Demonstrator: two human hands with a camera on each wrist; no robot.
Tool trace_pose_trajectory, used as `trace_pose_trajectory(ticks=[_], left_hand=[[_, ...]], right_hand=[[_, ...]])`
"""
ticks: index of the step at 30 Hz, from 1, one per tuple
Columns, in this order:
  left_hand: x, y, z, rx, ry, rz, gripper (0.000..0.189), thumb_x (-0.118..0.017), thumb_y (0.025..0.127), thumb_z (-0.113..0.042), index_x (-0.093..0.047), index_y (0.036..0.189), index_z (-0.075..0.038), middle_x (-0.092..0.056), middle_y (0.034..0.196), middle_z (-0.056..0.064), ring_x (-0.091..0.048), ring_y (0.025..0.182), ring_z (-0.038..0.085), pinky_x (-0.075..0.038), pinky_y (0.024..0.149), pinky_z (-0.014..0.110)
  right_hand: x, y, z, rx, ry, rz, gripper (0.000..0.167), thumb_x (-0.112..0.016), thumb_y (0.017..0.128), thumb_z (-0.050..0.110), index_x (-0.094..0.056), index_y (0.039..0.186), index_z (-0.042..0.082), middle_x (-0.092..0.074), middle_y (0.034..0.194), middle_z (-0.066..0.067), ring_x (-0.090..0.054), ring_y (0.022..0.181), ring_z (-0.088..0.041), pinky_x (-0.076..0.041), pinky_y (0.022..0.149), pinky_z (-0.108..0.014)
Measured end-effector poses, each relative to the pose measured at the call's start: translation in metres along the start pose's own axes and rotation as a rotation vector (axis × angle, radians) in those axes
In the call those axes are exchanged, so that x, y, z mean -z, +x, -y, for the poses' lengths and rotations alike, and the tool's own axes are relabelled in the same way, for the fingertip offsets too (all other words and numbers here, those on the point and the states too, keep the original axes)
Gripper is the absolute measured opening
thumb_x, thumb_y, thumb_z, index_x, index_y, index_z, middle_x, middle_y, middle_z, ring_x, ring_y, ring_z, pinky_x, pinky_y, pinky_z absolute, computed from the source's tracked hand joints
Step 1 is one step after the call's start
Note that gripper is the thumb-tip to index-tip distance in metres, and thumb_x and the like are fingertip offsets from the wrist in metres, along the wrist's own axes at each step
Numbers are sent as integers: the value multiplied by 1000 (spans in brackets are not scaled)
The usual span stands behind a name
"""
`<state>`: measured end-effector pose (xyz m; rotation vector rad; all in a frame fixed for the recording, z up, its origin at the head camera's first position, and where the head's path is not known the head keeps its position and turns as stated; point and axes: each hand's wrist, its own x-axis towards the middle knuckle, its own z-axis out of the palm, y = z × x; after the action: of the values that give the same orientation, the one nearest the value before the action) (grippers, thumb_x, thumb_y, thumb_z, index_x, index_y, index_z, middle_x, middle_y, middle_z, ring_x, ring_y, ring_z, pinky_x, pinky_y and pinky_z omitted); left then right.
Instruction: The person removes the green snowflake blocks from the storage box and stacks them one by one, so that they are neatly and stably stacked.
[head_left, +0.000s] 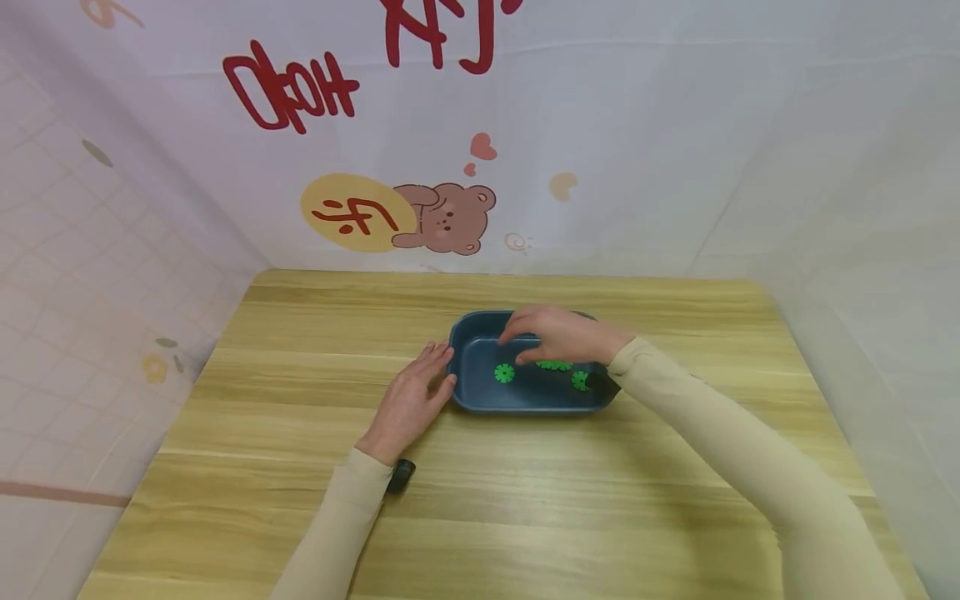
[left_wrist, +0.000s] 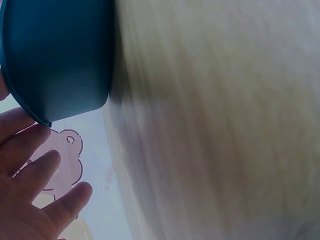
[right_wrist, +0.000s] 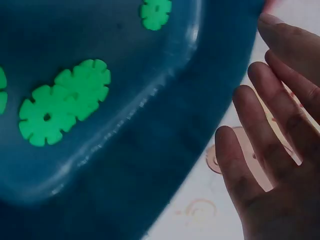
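A dark blue rectangular tub point(head_left: 532, 402) with rounded corners stands on the wooden table. My left hand point(head_left: 408, 404) rests at its left end, relaxed fingers and thumb touching the rim; the left wrist view shows the fingers spread beside the tub's outer wall point(left_wrist: 60, 55). Over the tub hovers my right hand point(head_left: 558, 333), its fingers loosely bent with nothing between them. Green notched plastic discs lie on the tub floor: a single disc point(head_left: 504, 373) on the left, an overlapping pair point(right_wrist: 65, 102) near the middle, and another disc point(head_left: 581, 381) toward the right, partly covered.
Wood-grain table point(head_left: 510, 508) surrounds the tub. A white printed cloth point(head_left: 615, 125) with a cartoon bear point(head_left: 450, 218) hangs behind the table, and pale cloth walls stand at both sides. A black wrist device point(head_left: 401, 477) sits at my left wrist.
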<state>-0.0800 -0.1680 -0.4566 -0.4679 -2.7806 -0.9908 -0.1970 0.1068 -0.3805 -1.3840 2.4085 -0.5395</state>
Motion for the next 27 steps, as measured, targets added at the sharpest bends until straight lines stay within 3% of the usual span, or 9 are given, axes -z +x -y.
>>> trace_pose_trajectory(ticks=[11, 27], left_hand=[[-1, 1, 0, 4, -10, 0, 47, -62, 105, -23, -58, 147, -2, -51, 155, 11, -41, 148, 32, -36, 119, 49], [3, -1, -1, 25, 9, 15, 48, -62, 105, -26, -58, 147, -4, -51, 155, 11, -39, 149, 29, -36, 119, 51]], right_hand=[[-19, 15, -11, 16, 40, 89, 41, -82, 91, 16, -71, 130, 7, -67, 125, -3, -63, 120, -20, -52, 105, -39], [-40, 22, -19, -16, 21, 118, 42, -83, 90, 20, -73, 128, 7, -66, 125, -5, -61, 119, -21, -50, 105, -38]])
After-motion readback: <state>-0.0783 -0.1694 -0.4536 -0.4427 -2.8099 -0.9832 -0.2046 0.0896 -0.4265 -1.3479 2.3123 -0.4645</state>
